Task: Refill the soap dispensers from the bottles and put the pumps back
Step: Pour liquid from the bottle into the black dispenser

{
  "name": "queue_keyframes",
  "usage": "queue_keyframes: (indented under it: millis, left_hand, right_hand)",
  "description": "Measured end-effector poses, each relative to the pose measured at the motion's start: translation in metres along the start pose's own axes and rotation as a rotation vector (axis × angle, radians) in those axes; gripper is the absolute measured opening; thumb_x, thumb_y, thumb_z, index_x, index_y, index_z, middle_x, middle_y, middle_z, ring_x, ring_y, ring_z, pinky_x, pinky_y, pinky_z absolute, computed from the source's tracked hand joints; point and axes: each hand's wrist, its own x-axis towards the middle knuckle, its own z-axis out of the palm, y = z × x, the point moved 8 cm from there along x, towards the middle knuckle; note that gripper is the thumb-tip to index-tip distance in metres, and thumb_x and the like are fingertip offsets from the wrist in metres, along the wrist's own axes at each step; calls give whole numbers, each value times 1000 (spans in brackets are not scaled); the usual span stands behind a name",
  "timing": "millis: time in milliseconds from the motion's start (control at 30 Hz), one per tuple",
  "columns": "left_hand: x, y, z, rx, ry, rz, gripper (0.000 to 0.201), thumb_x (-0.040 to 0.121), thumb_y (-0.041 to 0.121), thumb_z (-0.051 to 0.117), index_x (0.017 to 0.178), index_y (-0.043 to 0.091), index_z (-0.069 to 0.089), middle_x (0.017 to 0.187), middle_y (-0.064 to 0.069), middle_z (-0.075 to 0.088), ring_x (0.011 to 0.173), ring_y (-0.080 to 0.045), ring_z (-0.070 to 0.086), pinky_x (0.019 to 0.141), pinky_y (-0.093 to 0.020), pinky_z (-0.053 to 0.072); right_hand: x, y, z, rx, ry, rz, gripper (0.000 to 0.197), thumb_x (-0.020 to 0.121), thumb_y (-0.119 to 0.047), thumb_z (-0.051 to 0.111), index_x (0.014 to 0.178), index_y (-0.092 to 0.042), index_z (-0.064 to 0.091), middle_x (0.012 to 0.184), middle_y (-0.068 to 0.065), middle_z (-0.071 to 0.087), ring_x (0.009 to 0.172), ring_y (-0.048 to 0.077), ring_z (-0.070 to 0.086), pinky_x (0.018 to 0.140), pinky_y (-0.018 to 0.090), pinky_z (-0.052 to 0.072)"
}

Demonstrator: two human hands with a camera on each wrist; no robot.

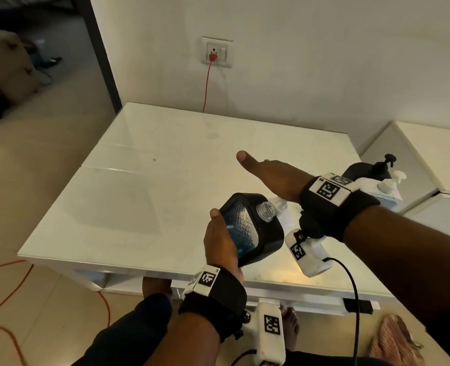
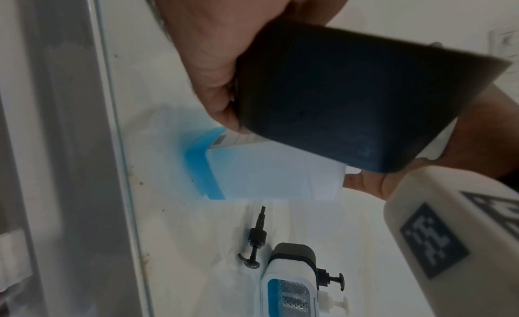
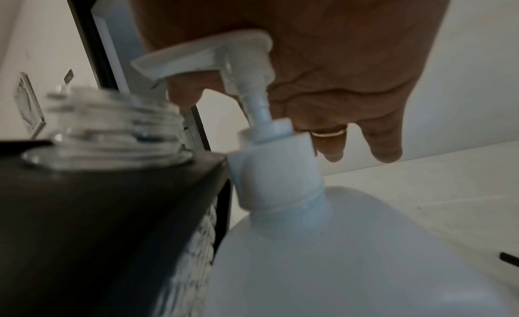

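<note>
My left hand [image 1: 222,241] grips a black soap dispenser [image 1: 255,233] tilted above the table's near edge. Its clear threaded neck [image 1: 266,210] is open with no pump, and blue liquid shows behind its textured window. From the left wrist view I see its black underside [image 2: 351,104]. Beside it stands a white refill bottle [image 3: 337,255] with blue soap low inside [image 2: 202,170]. My right hand [image 1: 267,171] lies flat over that bottle, palm on the white pump head [image 3: 213,53], fingers straight. The dispenser neck [image 3: 112,130] is close to the bottle's collar.
A loose black pump [image 2: 254,244] lies on the white table [image 1: 144,196]. Black and white dispensers with pumps [image 1: 371,178] stand at the right edge. A red cable hangs from the wall socket [image 1: 216,52]. A second white table [image 1: 430,154] is at right.
</note>
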Motion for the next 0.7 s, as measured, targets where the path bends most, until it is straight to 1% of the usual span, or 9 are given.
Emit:
queue_keyframes:
  millis: [100, 167, 233, 300, 400, 500, 567, 633, 700]
  left_hand:
    - [1, 2, -1, 9, 7, 8, 86, 66, 92, 53, 133, 40, 64, 134, -8, 68, 121, -38, 66, 101, -63, 55]
    - [1, 3, -1, 15, -5, 4, 87, 66, 92, 53, 134, 39, 63, 135, -9, 67, 122, -39, 66, 101, -63, 54]
    - [1, 6, 1, 10, -7, 18, 76, 80, 88, 51, 135, 37, 63, 135, -10, 67, 121, -39, 66, 101, -63, 55]
    - [0, 9, 2, 11, -3, 30, 66, 92, 82, 46, 135, 35, 62, 136, -12, 66, 121, -39, 65, 102, -62, 54]
    - [2, 9, 0, -16, -4, 6, 78, 77, 89, 50, 135, 36, 63, 136, -10, 66, 122, -39, 64, 103, -62, 54]
    - [5, 9, -3, -35, 33, -11, 69, 90, 82, 48, 138, 34, 60, 137, -13, 65, 121, -41, 64, 103, -63, 53]
    - [4, 7, -4, -62, 43, -25, 65, 94, 78, 47, 137, 32, 61, 136, -14, 66, 119, -41, 65, 103, -62, 54]
    - [-1, 10, -3, -63, 47, -28, 60, 97, 75, 46, 135, 31, 62, 134, -15, 66, 118, -41, 66, 103, -62, 54]
    - [-6, 11, -4, -53, 47, -37, 57, 97, 76, 46, 130, 32, 63, 133, -14, 67, 117, -40, 66, 103, -61, 54]
  right_hand:
    - [-2, -1, -5, -22, 45, 31, 86, 89, -81, 18, 94, -4, 57, 141, 28, 53, 132, 35, 51, 105, 48, 32]
    - [-5, -2, -7, -9, 67, 25, 107, 86, -83, 18, 115, 11, 61, 145, 29, 47, 135, 34, 48, 102, 45, 33]
    - [-8, -3, -10, 2, 81, 32, 121, 74, -89, 15, 139, 8, 47, 147, 28, 44, 137, 40, 44, 113, 50, 30]
    - [-10, -3, -12, 10, 76, 38, 125, 68, -91, 14, 141, 5, 45, 147, 26, 45, 138, 41, 42, 115, 50, 28]
    - [-14, -5, -16, -6, 86, 59, 105, 89, -79, 17, 144, 6, 42, 152, 28, 40, 143, 40, 36, 114, 46, 26]
    - [-22, -11, -16, -70, 93, 77, 87, 101, -66, 14, 150, 2, 36, 165, 21, 20, 154, 32, 13, 121, 43, 11]
    - [-30, -12, -15, -81, 73, 119, 67, 108, -50, 12, 160, -8, 16, 165, 21, 17, 156, 30, 0, 121, 38, 4]
    - [-37, -8, -23, 48, 131, 150, 57, 111, -40, 9, 162, -16, 5, 164, 22, 19, 156, 30, 0, 120, 34, 6]
    - [-47, -2, -26, 140, 183, 187, 56, 111, -39, 11, 162, -17, 8, 160, 26, 26, 155, 32, 6, 119, 35, 9]
